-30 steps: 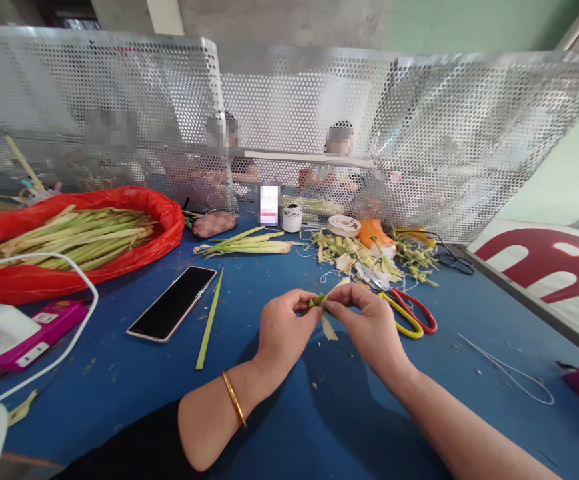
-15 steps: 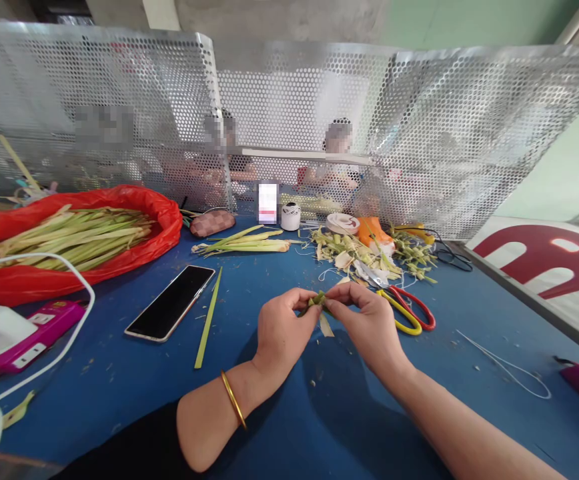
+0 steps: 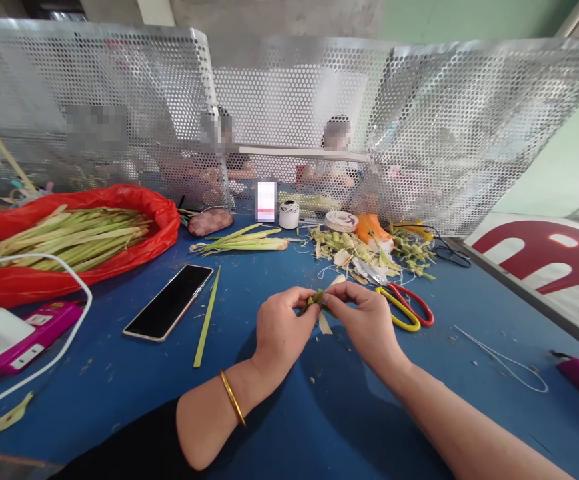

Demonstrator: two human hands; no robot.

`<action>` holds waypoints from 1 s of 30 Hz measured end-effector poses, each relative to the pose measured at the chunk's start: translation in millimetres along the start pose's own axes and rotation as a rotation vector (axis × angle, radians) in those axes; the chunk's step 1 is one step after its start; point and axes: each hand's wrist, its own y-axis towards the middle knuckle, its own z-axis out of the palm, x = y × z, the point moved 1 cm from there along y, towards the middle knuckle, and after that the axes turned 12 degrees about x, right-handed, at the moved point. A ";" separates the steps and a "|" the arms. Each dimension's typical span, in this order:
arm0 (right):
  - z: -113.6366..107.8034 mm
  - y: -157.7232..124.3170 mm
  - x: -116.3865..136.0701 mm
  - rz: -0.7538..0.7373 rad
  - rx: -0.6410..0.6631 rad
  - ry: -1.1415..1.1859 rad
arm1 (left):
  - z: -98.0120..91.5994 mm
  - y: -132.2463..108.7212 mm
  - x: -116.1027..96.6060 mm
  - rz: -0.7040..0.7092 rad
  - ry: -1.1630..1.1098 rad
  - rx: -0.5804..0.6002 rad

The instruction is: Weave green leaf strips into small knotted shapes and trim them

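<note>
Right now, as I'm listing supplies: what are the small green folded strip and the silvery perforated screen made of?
Small green folded strip: probably plant leaf, matte and fibrous. Silvery perforated screen: apparently sheet metal, dull sheen, punched round holes.

Pinches a folded green leaf strip [image 3: 316, 300] between left hand [image 3: 280, 331] and right hand [image 3: 367, 325] above the blue table [image 3: 119, 393], with scissors [image 3: 405, 310] just beside at two o'clock, a phone [image 3: 169, 311] at nine o'clock and a red bag [image 3: 44, 280] farther off at ten.
</note>
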 end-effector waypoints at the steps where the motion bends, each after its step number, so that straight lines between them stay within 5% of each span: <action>1: -0.1 0.1 0.6 -0.011 0.007 0.008 | -0.2 0.1 0.1 0.006 -0.007 0.002; 22: 0.1 1.3 -1.4 -0.032 0.004 -0.005 | -1.0 2.4 -0.3 -0.053 -0.088 0.106; 30: -3.2 4.5 -4.2 -0.035 0.129 0.010 | -0.2 2.2 2.6 -0.094 -0.213 0.162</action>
